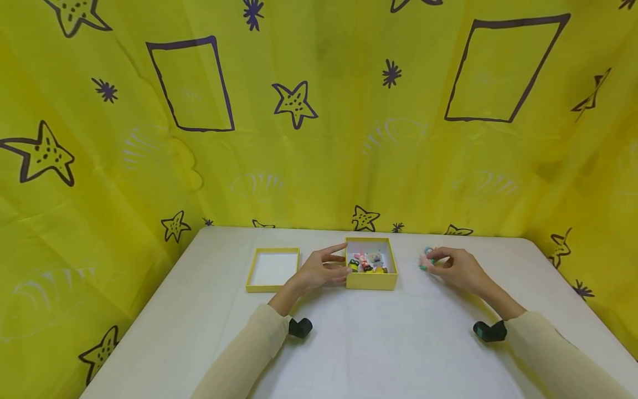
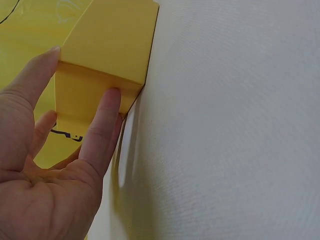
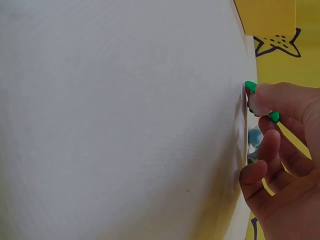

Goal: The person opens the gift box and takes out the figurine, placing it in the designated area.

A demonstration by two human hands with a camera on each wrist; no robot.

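My left hand point(image 1: 317, 271) rests fairly straight fingers against the left side of an open yellow box point(image 1: 371, 282). In the left wrist view its fingertips touch the box's yellow wall point(image 2: 107, 47). Inside the box lie several small coloured toy figures point(image 1: 364, 263). To the right of the box, my right hand point(image 1: 461, 270) pinches a small pink-and-white toy figure point(image 3: 259, 105) with green ends, low over the table. A bluish small toy point(image 3: 254, 136) shows just behind it, partly hidden by the fingers.
A shallow yellow box lid point(image 1: 273, 288) with a white inside lies on the table left of the box. White cloth covers the table point(image 1: 379, 343). A yellow curtain point(image 1: 329, 166) with dark starfish drawings hangs behind and at both sides.
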